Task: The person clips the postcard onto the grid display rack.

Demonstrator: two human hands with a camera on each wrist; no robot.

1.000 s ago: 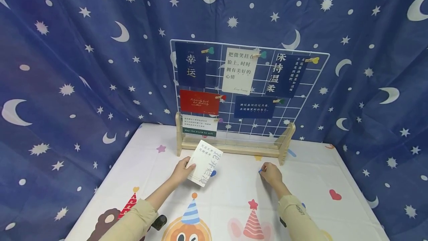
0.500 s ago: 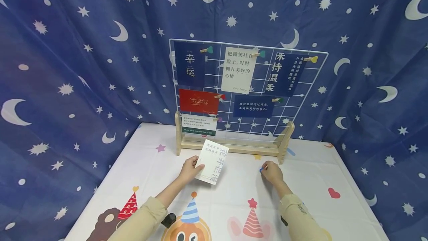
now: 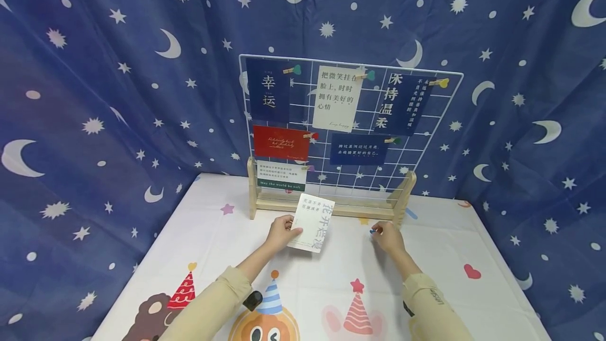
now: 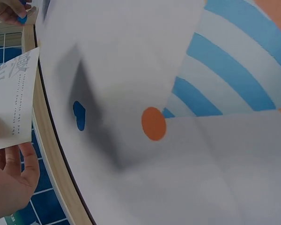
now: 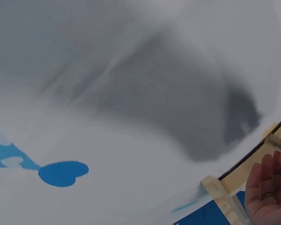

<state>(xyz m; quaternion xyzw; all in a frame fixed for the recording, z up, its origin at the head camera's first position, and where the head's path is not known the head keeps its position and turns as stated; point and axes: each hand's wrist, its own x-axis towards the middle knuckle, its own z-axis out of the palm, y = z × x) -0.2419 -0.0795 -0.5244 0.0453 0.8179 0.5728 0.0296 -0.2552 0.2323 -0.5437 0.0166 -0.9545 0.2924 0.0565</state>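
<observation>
My left hand [image 3: 281, 233] pinches a white card [image 3: 311, 224] at its lower left edge, thumb in front. Grey Chinese characters run down the card, which is held tilted above the table. In the left wrist view the fingers [image 4: 30, 164] reach behind the same card [image 4: 11, 103]. My right hand [image 3: 389, 237] pinches a small clothes peg [image 3: 372, 232] with a blue end, near the stand's right foot. The right wrist view shows the wooden body and metal spring of this peg [image 5: 277, 142], partly cut off by the frame edge. A white wire grid [image 3: 350, 64] stands just beyond both hands.
Wooden feet and a crossbar [image 3: 341, 210] support the grid. Several cards hang on it by heart-ended pegs, including a red card [image 3: 280, 143] and a dark blue card [image 3: 358, 150]. A printed white tablecloth [image 3: 440, 246] covers the table, with a starry blue curtain [image 3: 118, 120] behind.
My left hand has carried the white card to the right and toward the grid, turning it more upright. The right hand with the peg has shifted slightly forward and right.
</observation>
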